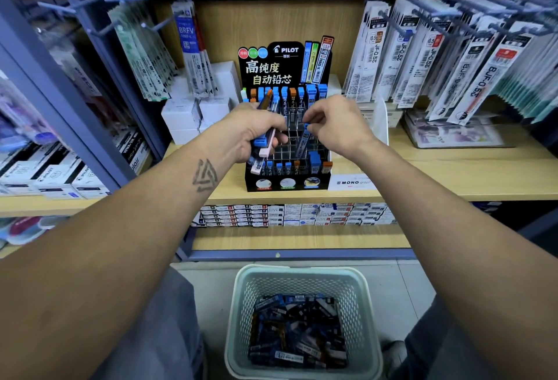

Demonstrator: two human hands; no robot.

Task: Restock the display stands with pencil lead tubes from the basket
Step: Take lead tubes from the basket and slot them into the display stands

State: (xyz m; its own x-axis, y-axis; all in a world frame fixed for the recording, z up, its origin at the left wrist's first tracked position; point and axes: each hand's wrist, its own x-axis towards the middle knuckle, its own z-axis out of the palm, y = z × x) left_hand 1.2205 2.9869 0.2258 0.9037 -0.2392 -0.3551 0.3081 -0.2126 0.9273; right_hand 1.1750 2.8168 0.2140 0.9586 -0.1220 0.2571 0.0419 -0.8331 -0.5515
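Over the black display stand (287, 182) on the wooden shelf (453, 174) the left hand (256, 132) grips a bundle of lead tubes (265, 141) while the right hand (335, 126) pinches one blue-capped tube (303, 141) above the grid — hanging refill packs (437, 56) flank both sides, white boxes (187, 117) crowd the left — and the basket (302, 280) of tubes sits near, on the floor below.
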